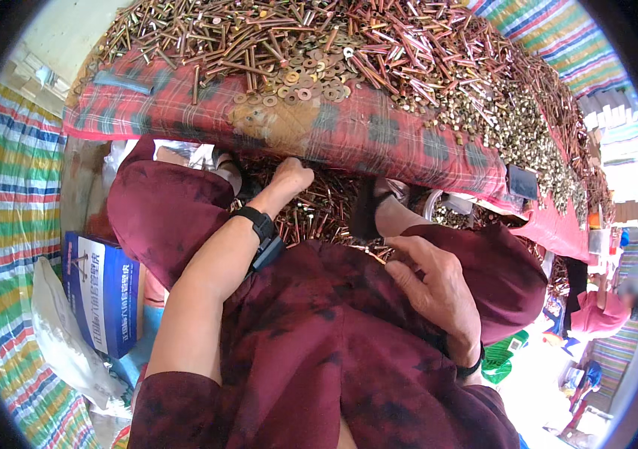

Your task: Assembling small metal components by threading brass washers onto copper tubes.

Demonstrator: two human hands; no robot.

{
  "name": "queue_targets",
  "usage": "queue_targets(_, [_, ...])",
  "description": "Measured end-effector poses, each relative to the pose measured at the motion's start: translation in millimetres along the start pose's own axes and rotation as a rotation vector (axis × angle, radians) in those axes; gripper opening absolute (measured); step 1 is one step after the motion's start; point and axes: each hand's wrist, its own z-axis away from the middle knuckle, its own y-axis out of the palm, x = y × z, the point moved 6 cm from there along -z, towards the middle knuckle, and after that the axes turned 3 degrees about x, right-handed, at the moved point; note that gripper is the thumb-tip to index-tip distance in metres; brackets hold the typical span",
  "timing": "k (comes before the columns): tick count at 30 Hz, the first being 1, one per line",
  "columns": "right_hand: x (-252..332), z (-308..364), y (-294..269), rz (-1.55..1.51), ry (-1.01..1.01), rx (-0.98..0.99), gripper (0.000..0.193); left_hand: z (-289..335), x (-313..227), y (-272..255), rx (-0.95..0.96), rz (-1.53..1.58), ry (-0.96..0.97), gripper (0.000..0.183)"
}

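Note:
My left hand (292,176) reaches down between my knees, under the table's edge, over a heap of long copper-coloured bolts (315,211). Its fingers are closed and turned away, so anything inside them is hidden. Above my right thigh, my right hand (432,278) is curled, with thumb and fingers drawn together. A thin golden bolt (376,257) pokes out at its fingertips, mostly covered by the hand. A dark watch (257,222) is strapped round my left wrist.
The table's red plaid cloth (379,123) carries piles of bolts (251,41), flat washers (305,81) and small nuts (513,138). A dark phone-like slab (522,182) lies at its right edge. A blue box (103,293) stands at left. Another person (599,310) is far right.

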Motion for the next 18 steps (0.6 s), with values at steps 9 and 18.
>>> queue_targets(9, [16, 16, 13, -0.052, -0.145, 0.016, 0.029, 26, 23, -28, -0.261, 0.353, -0.116, 0.033])
queue_targets(18, [13, 14, -2, 0.0, -0.183, -0.135, 0.029, 44, -1, -57, -0.561, 0.38, -0.236, 0.042])
